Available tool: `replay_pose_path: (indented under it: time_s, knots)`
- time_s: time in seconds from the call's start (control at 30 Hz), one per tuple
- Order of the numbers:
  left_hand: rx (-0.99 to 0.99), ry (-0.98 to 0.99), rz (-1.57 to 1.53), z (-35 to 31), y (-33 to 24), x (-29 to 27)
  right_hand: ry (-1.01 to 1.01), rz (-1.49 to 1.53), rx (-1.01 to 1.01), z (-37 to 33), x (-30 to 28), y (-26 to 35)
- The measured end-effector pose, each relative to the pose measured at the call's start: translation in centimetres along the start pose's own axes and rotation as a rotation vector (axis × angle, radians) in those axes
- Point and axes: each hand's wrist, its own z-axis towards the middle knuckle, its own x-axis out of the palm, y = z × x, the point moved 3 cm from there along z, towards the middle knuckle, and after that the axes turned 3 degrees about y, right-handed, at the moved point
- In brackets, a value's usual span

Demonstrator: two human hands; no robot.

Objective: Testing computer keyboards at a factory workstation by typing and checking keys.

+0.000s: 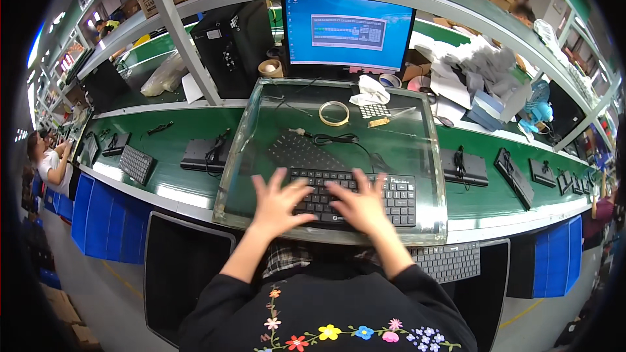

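A black computer keyboard (399, 199) lies flat on a glass-topped stand (235, 186) in front of me. Over its left end is my left hand (278, 203), fingers spread, the fingertips at the keys. My right hand (360, 202) reaches across the middle of the keys with its fingers stretched out. Neither hand grips anything. Behind the keyboard, a dark cable (336, 138) lies coiled on the glass. Beyond the stand, a monitor (349, 32) shows a keyboard diagram in a window, with a few keys at its left in green.
A roll of tape (334, 113) and a crumpled white cloth (370, 90) lie on the stand's far part. Further keyboards (135, 163) rest along the green bench on both sides. Another keyboard (450, 262) sits low by my right forearm. A black computer tower (228, 45) stands left of the monitor.
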Motion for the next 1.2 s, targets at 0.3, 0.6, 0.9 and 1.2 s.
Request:
replay_pose_path:
  time_s: [0.3,0.6,0.9,1.2]
  knots:
    - [0.661,0.217,-0.316,6.0,-15.3,8.8,-0.239,-0.214,0.494,-10.3,-6.7,-11.1]
    - [-0.065,0.15,-0.158,-4.9,2.8,-2.2,-0.109,0.154,0.253,-7.8,-3.4,-5.2]
    - [-0.018,-0.057,-0.19,9.8,5.8,2.8,-0.138,0.042,0.158,-10.6,-5.3,-7.3]
    - [0.018,0.107,-0.287,15.2,7.0,5.3,-0.263,0.31,0.699,-15.8,-5.6,-16.1]
